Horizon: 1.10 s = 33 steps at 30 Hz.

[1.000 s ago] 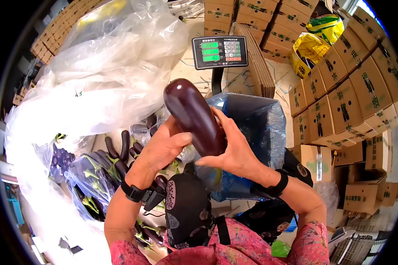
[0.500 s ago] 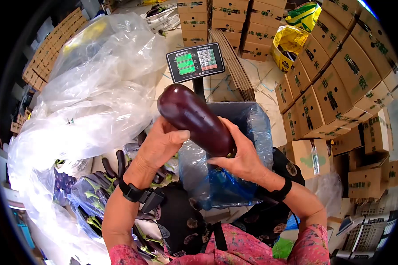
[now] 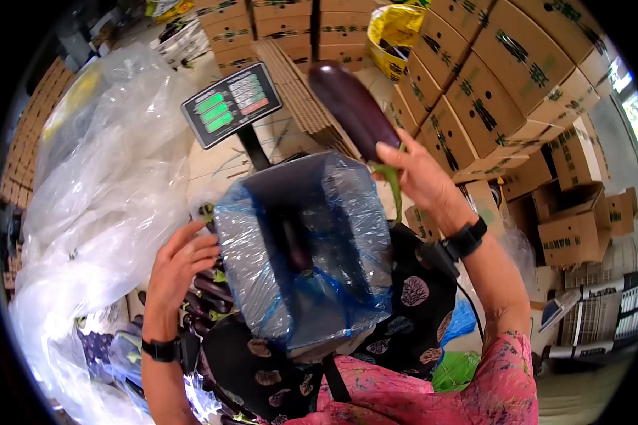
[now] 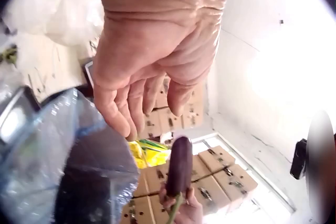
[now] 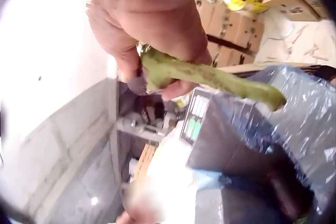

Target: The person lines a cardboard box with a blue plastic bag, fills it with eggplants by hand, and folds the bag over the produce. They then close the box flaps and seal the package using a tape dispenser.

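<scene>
My right hand (image 3: 429,180) grips a large dark eggplant (image 3: 354,110) by its stem end, holding it up at the right of the lined box. In the right wrist view its green stem (image 5: 210,77) sticks out past the curled fingers. My left hand (image 3: 179,265) is empty, its fingers loosely bent at the left side of the blue plastic liner (image 3: 248,262); the left wrist view shows the same hand (image 4: 155,50) holding nothing. Inside the lined box lies another dark eggplant (image 3: 296,244).
A scale display (image 3: 232,104) stands behind the box. Stacked cartons (image 3: 510,71) fill the right and back, near a yellow bag (image 3: 395,35). Clear plastic sheeting (image 3: 113,177) covers the left, with loose eggplants (image 3: 209,287) between it and the box.
My left hand has let go of the eggplant and moved left and down. My right hand has carried the eggplant up and right. The view has shifted, with the box appearing further left.
</scene>
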Motion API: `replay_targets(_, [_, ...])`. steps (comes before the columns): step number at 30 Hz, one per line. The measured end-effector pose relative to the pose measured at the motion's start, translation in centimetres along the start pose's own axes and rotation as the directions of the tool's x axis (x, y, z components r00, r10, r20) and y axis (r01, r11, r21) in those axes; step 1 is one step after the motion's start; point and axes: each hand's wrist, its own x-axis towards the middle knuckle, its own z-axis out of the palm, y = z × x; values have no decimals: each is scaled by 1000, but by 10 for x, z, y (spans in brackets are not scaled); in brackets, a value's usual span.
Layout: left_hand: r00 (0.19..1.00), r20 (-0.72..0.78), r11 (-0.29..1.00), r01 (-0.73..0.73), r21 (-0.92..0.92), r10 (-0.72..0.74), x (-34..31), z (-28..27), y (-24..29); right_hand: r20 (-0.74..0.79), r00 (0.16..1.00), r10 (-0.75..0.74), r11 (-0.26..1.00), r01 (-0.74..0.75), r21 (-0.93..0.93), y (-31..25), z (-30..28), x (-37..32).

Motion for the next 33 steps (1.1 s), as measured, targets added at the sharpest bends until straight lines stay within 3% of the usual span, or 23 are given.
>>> replay_targets(4, [945,-297,990,116,-77,-134,-13,-64,-70,-271,958,90,994,-101,-27,46,-84,28])
replay_targets(7, [886,-394,969,201,-144,-242,-25,-95,-128,-399,897,189,976,-216,-22,108,-144,46])
replay_targets(13, [847,-391,928,281,-244,-360,-50,-92,-198,-495,826,270,955,-296,26,203,-191,62])
replay_targets(15, [871,-320,923,313,-224,-373,-60,-94,-219,-518,803,296,940,-341,8,223,-204,71])
replay_targets(20, [787,-445,901,414,-131,-426,-97,-101,-275,-587,757,288,931,-365,-15,269,-236,93])
replay_targets(22, [756,-485,884,461,-80,-438,-119,-99,-286,-548,813,200,950,-298,-95,288,-249,91])
replay_targets(23, [742,-502,876,478,-66,-444,-126,-96,-295,-395,877,273,932,-343,-118,287,-257,84])
replay_targets(25, [701,-555,859,509,-51,-448,-148,-93,-316,-379,870,315,746,-474,-467,297,-277,76])
replay_targets(26, [674,-586,851,523,-52,-450,-163,-90,-327,-299,880,368,684,-474,-554,303,-291,73])
replay_targets(27, [645,-615,842,536,-58,-453,-178,-87,-338,-210,878,431,802,-479,-356,335,-333,74])
replay_targets(28, [619,-641,835,546,-65,-454,-195,-84,-352,-211,895,392,828,-443,-342,330,-335,64])
replay_targets(31, [561,-715,843,534,-73,-417,-246,-77,-406,19,935,354,859,-317,-403,295,-329,57])
replay_targets(32, [549,-737,857,510,-79,-394,-269,-71,-431,-103,928,357,742,-349,-572,273,-310,63])
replay_targets(33, [582,-755,897,443,-17,-301,-297,-71,-465,-119,941,316,753,-325,-572,260,-305,64])
